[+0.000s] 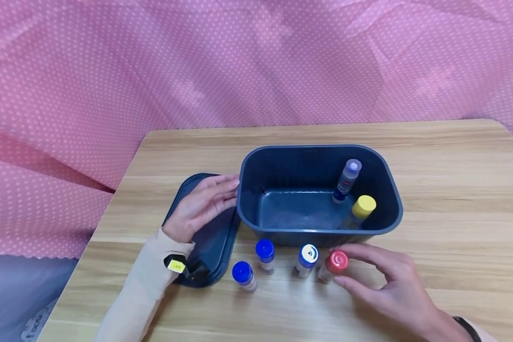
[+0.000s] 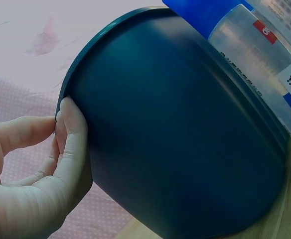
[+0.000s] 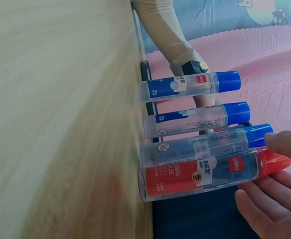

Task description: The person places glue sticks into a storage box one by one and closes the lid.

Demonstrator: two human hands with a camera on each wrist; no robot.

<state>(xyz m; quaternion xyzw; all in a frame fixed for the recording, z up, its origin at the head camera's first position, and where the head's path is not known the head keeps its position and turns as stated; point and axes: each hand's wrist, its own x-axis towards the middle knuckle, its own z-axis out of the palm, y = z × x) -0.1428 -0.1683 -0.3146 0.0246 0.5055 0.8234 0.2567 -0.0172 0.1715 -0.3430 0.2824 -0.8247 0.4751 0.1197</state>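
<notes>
My right hand point(image 1: 386, 285) has its thumb and fingers on either side of the red cap of a clear liquid glue bottle point(image 3: 185, 174), which stands upright on the table. Whether they press on the cap cannot be made out. Beside it stand three blue-capped glue bottles point(image 1: 309, 256) point(image 1: 265, 251) point(image 1: 242, 274). My left hand point(image 1: 205, 204) rests its loosely straight fingertips against the left end of a dark blue bin point(image 2: 175, 124), near the rim. Inside the bin, at its right end, lean a yellow-capped bottle point(image 1: 363, 207) and a bottle with a translucent violet-tinted cap point(image 1: 348, 178).
Under my left forearm a dark blue lid point(image 1: 215, 242) lies flat on the wooden table point(image 1: 453, 190), left of the bin. A pink dotted cloth point(image 1: 239, 61) hangs behind the table and along its left side.
</notes>
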